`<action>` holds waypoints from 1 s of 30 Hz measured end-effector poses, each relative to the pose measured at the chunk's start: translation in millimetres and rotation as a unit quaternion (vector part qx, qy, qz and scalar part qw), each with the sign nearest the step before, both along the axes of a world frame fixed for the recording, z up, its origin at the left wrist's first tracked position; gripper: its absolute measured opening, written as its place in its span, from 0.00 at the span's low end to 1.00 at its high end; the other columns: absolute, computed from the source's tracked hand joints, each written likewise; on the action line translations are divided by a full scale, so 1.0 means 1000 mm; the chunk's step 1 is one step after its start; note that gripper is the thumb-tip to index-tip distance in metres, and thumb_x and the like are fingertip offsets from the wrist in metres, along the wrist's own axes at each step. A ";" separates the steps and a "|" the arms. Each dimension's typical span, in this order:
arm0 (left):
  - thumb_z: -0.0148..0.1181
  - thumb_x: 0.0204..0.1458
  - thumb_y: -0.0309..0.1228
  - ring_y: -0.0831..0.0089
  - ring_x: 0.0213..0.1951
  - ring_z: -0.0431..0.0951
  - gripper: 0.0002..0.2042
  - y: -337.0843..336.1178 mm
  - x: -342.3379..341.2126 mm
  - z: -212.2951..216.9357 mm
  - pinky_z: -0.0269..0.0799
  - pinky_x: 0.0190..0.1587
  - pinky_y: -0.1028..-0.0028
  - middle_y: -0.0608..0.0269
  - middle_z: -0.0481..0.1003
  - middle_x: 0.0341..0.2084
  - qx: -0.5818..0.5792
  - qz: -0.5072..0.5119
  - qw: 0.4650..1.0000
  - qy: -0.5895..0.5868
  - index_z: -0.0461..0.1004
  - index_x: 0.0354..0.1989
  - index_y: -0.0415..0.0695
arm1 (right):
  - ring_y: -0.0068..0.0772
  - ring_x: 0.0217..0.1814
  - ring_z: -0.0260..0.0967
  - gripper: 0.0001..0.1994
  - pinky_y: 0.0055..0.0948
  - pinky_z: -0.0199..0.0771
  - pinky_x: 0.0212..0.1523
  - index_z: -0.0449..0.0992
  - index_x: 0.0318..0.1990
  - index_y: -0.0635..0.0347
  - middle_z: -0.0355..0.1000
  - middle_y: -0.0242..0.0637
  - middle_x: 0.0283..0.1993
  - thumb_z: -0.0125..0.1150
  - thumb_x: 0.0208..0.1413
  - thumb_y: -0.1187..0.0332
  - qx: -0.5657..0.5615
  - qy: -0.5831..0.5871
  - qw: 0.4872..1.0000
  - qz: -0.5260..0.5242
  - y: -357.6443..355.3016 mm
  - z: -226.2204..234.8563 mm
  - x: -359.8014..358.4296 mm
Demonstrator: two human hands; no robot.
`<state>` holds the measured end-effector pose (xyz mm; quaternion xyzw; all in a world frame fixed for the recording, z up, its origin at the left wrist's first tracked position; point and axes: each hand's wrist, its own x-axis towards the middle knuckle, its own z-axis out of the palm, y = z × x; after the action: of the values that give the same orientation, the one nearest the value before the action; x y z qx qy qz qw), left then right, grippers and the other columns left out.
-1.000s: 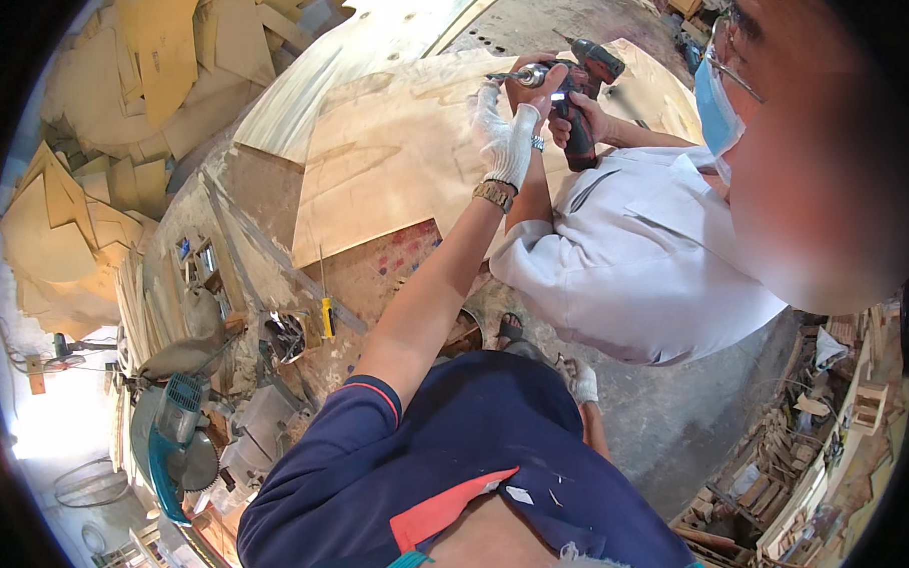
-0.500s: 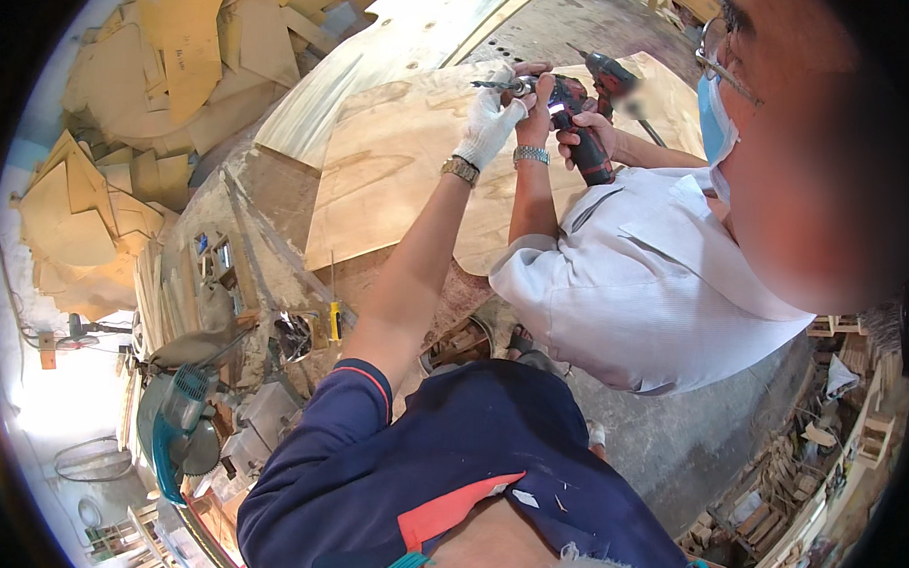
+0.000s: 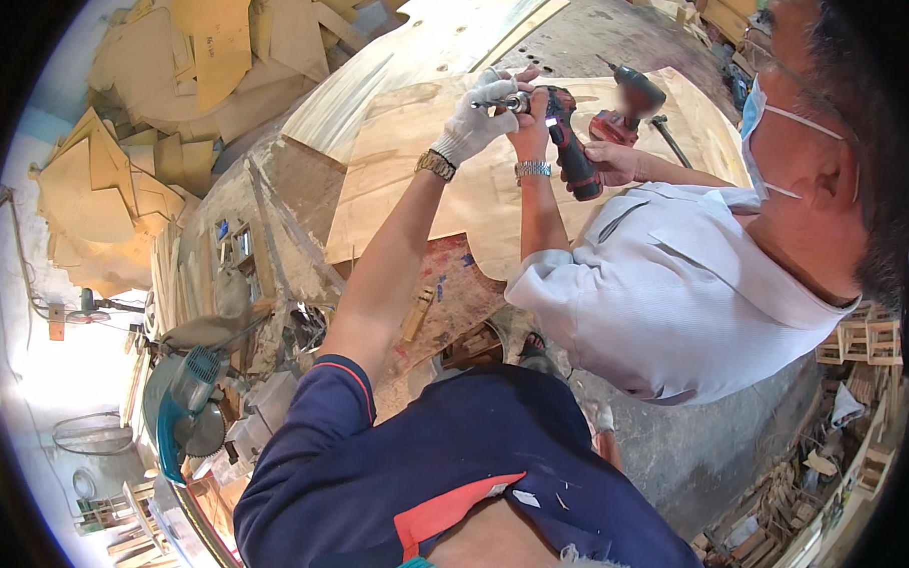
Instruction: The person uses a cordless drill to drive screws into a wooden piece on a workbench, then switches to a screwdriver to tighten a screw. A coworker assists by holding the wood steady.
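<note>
My left hand, in a white glove with bare fingertips and a watch at the wrist, is closed around the chuck end of a red and black cordless drill. A dark drill bit pokes out to the left beside the glove. A co-worker in a white shirt has one hand, with a silver watch, at the chuck against mine. The co-worker's other hand is at the drill's handle. My right hand is out of sight. Under the hands lies a light plywood sheet.
A second cordless drill stands on the plywood at the far right. Yellowish cut-out templates hang and lean at the far left. A teal circular saw sits at the near left. Wood scraps are piled at the lower right.
The view has shifted, and the scene sits further right. My left hand has moved slightly left with the drill's chuck. The drill's handle is tilted differently, and the co-worker's head has turned away.
</note>
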<state>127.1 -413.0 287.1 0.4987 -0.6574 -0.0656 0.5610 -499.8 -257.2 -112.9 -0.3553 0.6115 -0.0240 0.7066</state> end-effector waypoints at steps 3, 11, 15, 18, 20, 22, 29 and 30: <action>0.74 0.46 0.18 0.64 0.58 0.71 0.23 0.014 0.007 -0.007 0.69 0.62 0.65 0.59 0.72 0.54 0.045 0.004 0.998 0.052 0.79 0.53 0.43 | 0.44 0.54 0.77 0.27 0.41 0.80 0.53 0.71 0.65 0.60 0.77 0.48 0.56 0.68 0.61 0.63 -0.093 -0.052 0.977 0.186 -0.024 0.041 0.071; 0.62 0.53 0.14 0.65 0.61 0.75 0.17 0.044 0.023 -0.031 0.72 0.64 0.66 0.52 0.70 0.66 0.069 -0.006 0.987 0.147 0.76 0.52 0.37 | 0.48 0.56 0.76 0.26 0.41 0.76 0.57 0.70 0.63 0.65 0.75 0.52 0.58 0.67 0.62 0.63 -0.424 -0.273 0.812 0.295 -0.017 0.261 0.309; 0.57 0.66 0.27 0.73 0.56 0.73 0.16 0.057 0.005 -0.056 0.68 0.64 0.71 0.61 0.74 0.57 0.028 0.045 0.953 0.298 0.73 0.61 0.40 | 0.50 0.57 0.75 0.25 0.41 0.75 0.59 0.69 0.62 0.68 0.73 0.54 0.59 0.67 0.62 0.63 -0.643 -0.260 0.701 0.168 -0.012 0.347 0.390; 0.54 0.70 0.35 0.75 0.55 0.73 0.17 0.071 -0.002 -0.066 0.68 0.62 0.72 0.62 0.75 0.55 0.060 0.127 0.957 0.252 0.71 0.62 0.38 | 0.52 0.58 0.74 0.25 0.41 0.74 0.60 0.69 0.61 0.70 0.73 0.55 0.60 0.67 0.63 0.64 -0.730 -0.101 0.676 -0.009 -0.037 0.367 0.433; 0.50 0.73 0.40 0.80 0.45 0.70 0.17 0.073 -0.005 -0.070 0.68 0.51 0.76 0.67 0.77 0.47 0.010 0.141 0.959 0.246 0.75 0.59 0.41 | 0.53 0.56 0.75 0.24 0.43 0.75 0.58 0.70 0.58 0.70 0.73 0.57 0.57 0.67 0.63 0.61 -0.701 -0.050 0.690 -0.176 -0.071 0.363 0.457; 0.49 0.73 0.39 0.81 0.45 0.70 0.16 0.075 -0.006 -0.073 0.68 0.53 0.75 0.67 0.78 0.47 -0.022 0.152 0.957 0.246 0.75 0.58 0.42 | 0.54 0.51 0.77 0.25 0.46 0.78 0.52 0.73 0.53 0.71 0.75 0.58 0.52 0.67 0.63 0.55 -0.642 -0.009 0.679 -0.357 -0.112 0.349 0.478; 0.42 0.72 0.37 0.60 0.55 0.78 0.17 0.097 -0.007 -0.069 0.46 0.75 0.53 0.57 0.82 0.47 -0.058 0.350 0.935 -0.017 0.77 0.54 0.42 | 0.45 0.41 0.79 0.19 0.42 0.83 0.39 0.73 0.51 0.64 0.78 0.50 0.44 0.67 0.62 0.59 -0.288 -0.186 0.857 -0.384 -0.194 0.308 0.497; 0.42 0.72 0.37 0.58 0.57 0.77 0.17 0.102 -0.008 -0.064 0.43 0.76 0.51 0.57 0.82 0.47 -0.052 0.352 0.935 0.007 0.77 0.53 0.42 | 0.43 0.41 0.79 0.18 0.40 0.83 0.38 0.73 0.50 0.64 0.78 0.49 0.44 0.67 0.62 0.60 -0.281 -0.215 0.875 -0.329 -0.189 0.313 0.492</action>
<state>118.6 -311.4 223.6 0.6679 -0.4385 0.1667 0.5778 -7.4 -446.0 199.9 -0.3028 0.4938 -0.5019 0.6424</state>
